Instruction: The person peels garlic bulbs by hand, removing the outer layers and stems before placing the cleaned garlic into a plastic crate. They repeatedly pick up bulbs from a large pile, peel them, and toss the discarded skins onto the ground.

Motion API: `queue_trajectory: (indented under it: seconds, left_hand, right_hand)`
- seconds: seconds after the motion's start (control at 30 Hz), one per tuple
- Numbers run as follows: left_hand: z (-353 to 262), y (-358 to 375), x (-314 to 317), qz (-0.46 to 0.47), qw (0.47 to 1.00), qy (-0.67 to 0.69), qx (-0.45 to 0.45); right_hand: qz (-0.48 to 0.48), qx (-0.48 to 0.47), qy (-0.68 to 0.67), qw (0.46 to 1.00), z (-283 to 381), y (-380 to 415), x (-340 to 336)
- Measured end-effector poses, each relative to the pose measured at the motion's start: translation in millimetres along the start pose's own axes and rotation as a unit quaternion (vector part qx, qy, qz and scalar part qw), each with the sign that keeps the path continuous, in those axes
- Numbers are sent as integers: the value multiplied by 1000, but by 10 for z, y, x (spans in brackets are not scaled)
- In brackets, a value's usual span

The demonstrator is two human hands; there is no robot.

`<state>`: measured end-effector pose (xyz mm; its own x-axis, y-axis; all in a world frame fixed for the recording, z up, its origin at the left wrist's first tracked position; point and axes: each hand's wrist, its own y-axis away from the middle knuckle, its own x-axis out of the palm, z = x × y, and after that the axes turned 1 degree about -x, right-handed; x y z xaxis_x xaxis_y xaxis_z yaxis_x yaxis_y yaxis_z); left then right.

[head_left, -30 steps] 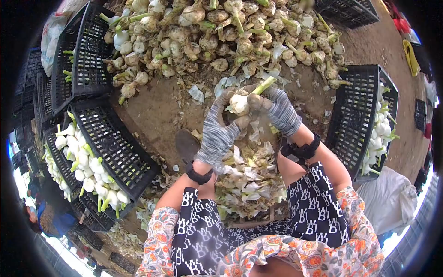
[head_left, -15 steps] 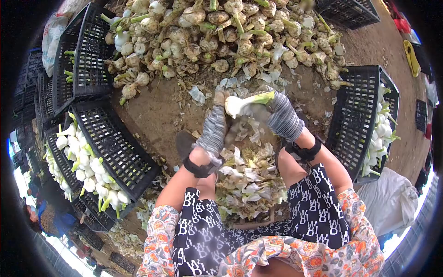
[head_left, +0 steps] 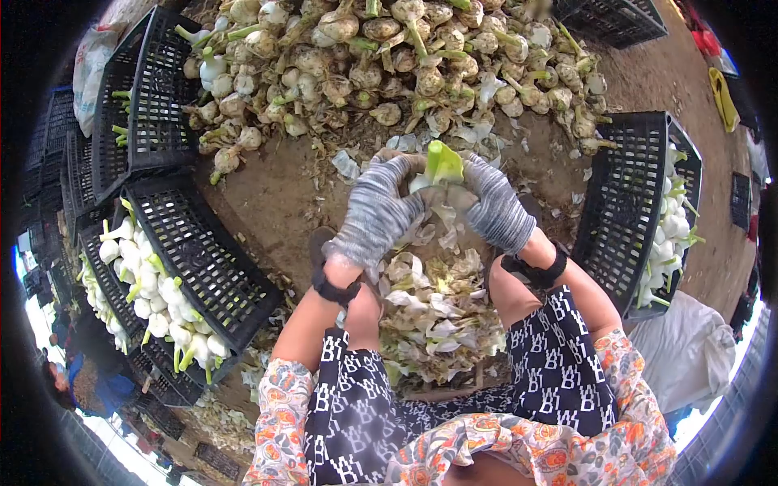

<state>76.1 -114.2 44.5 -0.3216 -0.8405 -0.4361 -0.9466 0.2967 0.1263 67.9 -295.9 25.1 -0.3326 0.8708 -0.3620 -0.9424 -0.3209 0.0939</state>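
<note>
Both gloved hands meet around one garlic bulb with a green stem [head_left: 444, 164], in front of the dirty garlic pile [head_left: 389, 65]. My left hand [head_left: 381, 206] wears a grey striped glove, its fingers closed on the bulb's left side. My right hand [head_left: 494, 202], in a matching glove, closes on the right side. The cut stem stands up between them, and the fingers mostly hide the bulb. Below the hands lies a heap of peeled skins [head_left: 438, 324] between the knees.
Black crates [head_left: 203, 251] with white garlic [head_left: 154, 292] stand at the left. Another crate [head_left: 624, 206] with white garlic [head_left: 666, 231] is at the right, beside a white sack [head_left: 681, 348]. One more black crate [head_left: 612, 20] is at the top right.
The garlic has turned from lying sideways to stem up. My left hand has rolled over and wrapped round it, and my right hand has come in closer on the other side.
</note>
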Motion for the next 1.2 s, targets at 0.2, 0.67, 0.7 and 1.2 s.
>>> queue_trajectory:
  seconds: [0.2, 0.67, 0.7, 1.2]
  left_hand:
    - [232, 23, 16, 71, 924, 357, -118]
    - [362, 113, 69, 21, 770, 621, -142]
    - [409, 115, 108, 3, 752, 641, -151]
    - [320, 150, 136, -1, 717, 669, -196]
  right_hand:
    - [4, 174, -215, 961, -132, 21, -87]
    - [323, 158, -140, 923, 170, 227, -195]
    - [368, 151, -202, 895, 253, 246, -316]
    - [63, 147, -186, 970, 66, -48, -198]
